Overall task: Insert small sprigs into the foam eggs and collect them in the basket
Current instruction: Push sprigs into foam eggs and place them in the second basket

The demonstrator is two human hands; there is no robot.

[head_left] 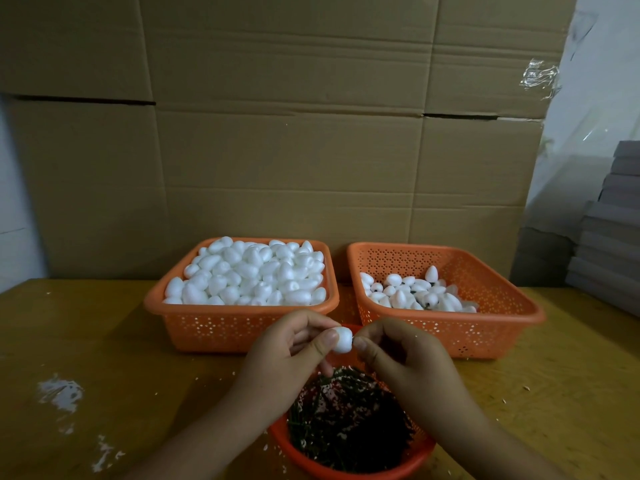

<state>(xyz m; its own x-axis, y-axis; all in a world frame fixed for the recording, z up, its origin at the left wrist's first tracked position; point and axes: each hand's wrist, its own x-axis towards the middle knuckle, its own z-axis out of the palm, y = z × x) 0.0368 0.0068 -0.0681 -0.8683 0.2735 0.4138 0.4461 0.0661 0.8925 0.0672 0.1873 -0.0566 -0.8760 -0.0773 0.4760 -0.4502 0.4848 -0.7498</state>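
The left hand (pixel 291 351) pinches 1 foam egg (pixel 342 339) while the right hand (pixel 391 351) pinches a barely visible sprig at its end, apparently mid-insertion; next likely comes the right basket (pixel 502 327).

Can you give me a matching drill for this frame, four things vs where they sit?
Things:
1. heaped basket of plain foam eggs
2. part-filled basket of finished eggs
3. round basket of sprigs
4. single foam egg

Places:
A. nearest the camera, below the hands
B. back right of the table
C. held between the left hand and right hand
D. back left of the table

Pairs: 1-D, 2-B, 3-A, 4-C
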